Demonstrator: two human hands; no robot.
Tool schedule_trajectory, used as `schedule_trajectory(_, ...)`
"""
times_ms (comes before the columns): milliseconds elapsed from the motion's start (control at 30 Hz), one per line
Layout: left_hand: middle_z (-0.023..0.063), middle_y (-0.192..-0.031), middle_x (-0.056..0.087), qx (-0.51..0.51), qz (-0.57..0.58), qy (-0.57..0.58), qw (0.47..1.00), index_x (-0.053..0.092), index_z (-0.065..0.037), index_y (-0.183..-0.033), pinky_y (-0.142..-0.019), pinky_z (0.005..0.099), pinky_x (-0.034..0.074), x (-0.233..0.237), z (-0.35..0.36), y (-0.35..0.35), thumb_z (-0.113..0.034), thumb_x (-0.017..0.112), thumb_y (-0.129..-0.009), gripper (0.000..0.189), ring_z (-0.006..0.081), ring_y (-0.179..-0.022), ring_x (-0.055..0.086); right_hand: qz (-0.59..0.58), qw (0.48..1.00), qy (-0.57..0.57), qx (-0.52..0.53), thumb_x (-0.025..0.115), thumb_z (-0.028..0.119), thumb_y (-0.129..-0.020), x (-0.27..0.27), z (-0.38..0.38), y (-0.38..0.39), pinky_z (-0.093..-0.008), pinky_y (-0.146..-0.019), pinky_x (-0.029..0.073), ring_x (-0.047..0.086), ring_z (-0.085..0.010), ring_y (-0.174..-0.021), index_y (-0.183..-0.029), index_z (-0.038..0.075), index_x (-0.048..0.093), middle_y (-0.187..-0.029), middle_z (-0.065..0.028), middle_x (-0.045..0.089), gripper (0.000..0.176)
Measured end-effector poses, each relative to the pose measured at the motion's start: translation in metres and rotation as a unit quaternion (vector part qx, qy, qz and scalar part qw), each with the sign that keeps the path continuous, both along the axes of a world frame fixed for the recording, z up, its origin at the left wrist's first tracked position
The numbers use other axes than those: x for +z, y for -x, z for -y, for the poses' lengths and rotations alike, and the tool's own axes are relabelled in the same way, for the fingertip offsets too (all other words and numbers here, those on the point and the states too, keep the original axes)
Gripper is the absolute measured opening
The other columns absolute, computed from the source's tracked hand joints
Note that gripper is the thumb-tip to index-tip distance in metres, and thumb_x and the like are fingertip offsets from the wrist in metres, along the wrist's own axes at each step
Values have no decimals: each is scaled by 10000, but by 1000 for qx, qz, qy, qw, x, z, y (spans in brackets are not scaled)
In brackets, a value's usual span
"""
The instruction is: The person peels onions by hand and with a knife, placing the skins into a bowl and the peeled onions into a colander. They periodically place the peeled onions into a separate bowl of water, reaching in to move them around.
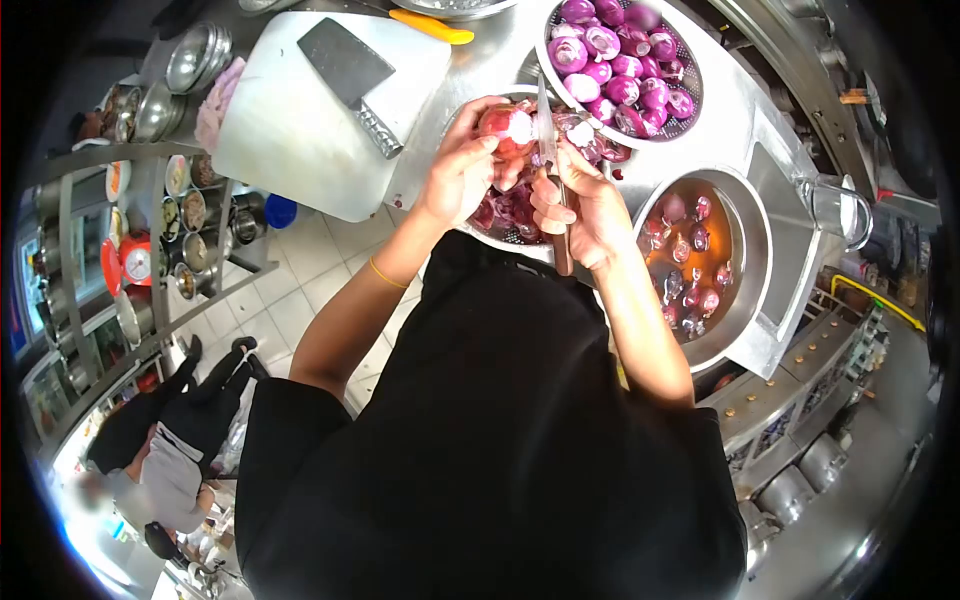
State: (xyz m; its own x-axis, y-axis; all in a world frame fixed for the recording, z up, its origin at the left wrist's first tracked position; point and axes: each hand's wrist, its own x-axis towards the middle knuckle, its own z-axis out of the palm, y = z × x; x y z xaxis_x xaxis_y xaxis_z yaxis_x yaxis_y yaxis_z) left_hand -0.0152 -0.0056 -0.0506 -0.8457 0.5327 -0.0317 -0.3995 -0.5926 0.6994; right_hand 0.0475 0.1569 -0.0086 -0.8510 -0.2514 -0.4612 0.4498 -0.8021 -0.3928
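Note:
A red onion (508, 130) is in my left hand (458, 165), whose fingers are wrapped round it. My right hand (590, 212) grips a knife (562, 225) with a brown handle, its blade upright beside the onion. Beneath both hands a metal bowl holds dark onion skins (513, 212), partly hidden by the hands. Behind them to the right, a perforated colander (690, 118) holds several peeled purple onions. A steel pot (752, 235) to the right holds unpeeled onions in brownish liquid.
On the left lies a white cutting board (270, 130) with a cleaver (345, 62) on it. A yellow-handled tool (432, 27) lies at its back edge. A clear jug (840, 212) stands at the far right. Other people (180, 460) are at the lower left, beyond the shelves.

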Motion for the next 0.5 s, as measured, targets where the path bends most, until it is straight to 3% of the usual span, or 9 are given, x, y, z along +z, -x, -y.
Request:
schedule_trajectory(33,120,-1099,514,-25,57,-58,996,367,-38,-1263,-621,281,441,4,0,2,-154,589,-869,468,161,-759,547,8,1000,-9,2,435,172,-990,1,3,2,-211,-424,294,360,-76,-465,-1106,53,530,-650,-34,508,191)
schedule_trajectory(67,96,-1032,550,15,94,-61,994,395,-39,-1262,-545,243,428,13,-4,0,-108,600,-862,455,119,-663,535,-13,993,-114,7,433,175,-991,0,6,4,-208,-427,295,360,-74,-469,-1144,47,524,-655,-31,506,219)
schedule_trajectory(100,96,-1032,550,17,103,-69,992,395,-39,-1262,-545,243,428,8,-4,2,-108,600,-862,455,119,-663,535,-33,976,-216,16,431,178,-993,-2,11,3,-205,-431,297,359,-72,-472,-1182,41,518,-660,-29,504,249)
schedule_trajectory(167,73,-952,581,60,-11,132,989,448,-21,-1220,-490,219,408,-4,0,6,-34,585,-857,389,93,-595,516,6,969,-248,15,435,180,-992,0,20,5,-200,-435,299,356,-70,-472,-1236,32,501,-666,-28,500,293)
schedule_trajectory(333,90,-924,616,78,24,60,995,485,-5,-1182,-536,242,469,4,7,8,-16,604,-855,348,131,-663,582,-11,996,-86,26,431,184,-990,12,18,10,-199,-431,289,363,-78,-480,-1146,35,514,-682,-54,512,231)
schedule_trajectory(400,108,-1040,592,67,-1,51,996,440,-2,-1248,-596,243,455,3,12,6,-54,595,-862,420,159,-745,584,19,999,-4,31,448,188,-978,16,16,6,-203,-427,290,368,-81,-486,-1117,53,499,-697,-51,500,200)
schedule_trajectory(500,124,-1056,588,51,25,27,998,419,4,-1271,-609,257,451,5,16,1,-89,586,-880,436,181,-750,582,0,997,60,47,471,203,-965,13,4,0,-207,-425,298,375,-86,-485,-1088,66,488,-691,-49,485,185)
